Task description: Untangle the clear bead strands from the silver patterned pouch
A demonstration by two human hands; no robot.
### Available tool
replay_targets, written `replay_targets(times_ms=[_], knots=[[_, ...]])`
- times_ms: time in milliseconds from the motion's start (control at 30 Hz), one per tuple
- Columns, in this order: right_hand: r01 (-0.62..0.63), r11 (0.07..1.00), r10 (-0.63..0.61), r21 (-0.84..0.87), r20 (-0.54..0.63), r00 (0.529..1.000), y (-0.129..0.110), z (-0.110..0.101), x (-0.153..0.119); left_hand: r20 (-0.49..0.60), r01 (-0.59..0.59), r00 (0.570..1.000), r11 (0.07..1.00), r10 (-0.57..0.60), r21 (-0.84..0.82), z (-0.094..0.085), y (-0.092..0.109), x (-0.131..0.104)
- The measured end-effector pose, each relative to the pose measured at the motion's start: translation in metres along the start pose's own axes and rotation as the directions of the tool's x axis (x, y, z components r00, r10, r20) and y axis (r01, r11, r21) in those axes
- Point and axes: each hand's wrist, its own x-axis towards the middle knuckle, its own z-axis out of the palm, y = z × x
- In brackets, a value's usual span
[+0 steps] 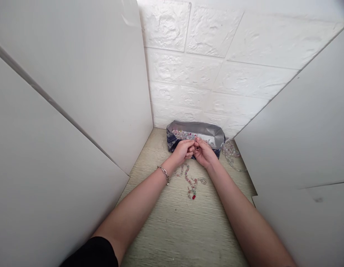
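Observation:
My left hand (184,150), with a chain bracelet (164,175) at the wrist, is closed in a pinch in front of a beads box. My right hand (204,152) is closed too, its thumb and fingertips meeting those of the left. What sits between the fingertips is too small to make out. Behind both hands stands the open box (209,128), dark blue outside and silver inside, holding many small pink, purple and clear beads (183,134). Below the hands a strand of beads (187,175) winds over the surface, with red beads (193,197) at its near end. Its upper end passes out of sight near my left hand.
More strung clear and pinkish beads (230,151) lie in a heap right of the box. White panels (105,74) close in on the left, and another panel (300,129) on the right. A white brick-patterned wall (202,70) rises behind. The surface (172,222) is pale greenish wood grain.

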Motion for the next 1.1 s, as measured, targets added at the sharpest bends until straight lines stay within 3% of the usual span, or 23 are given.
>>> replay_targets(times_ms=[1100], knots=[[0.033, 0.989, -0.035, -0.142, -0.007, 0.999, -0.001, 0.0076, -0.0035, -0.087, -0.026, 0.996, 0.998, 0.032, 0.064, 0.007, 0.0025, -0.002]])
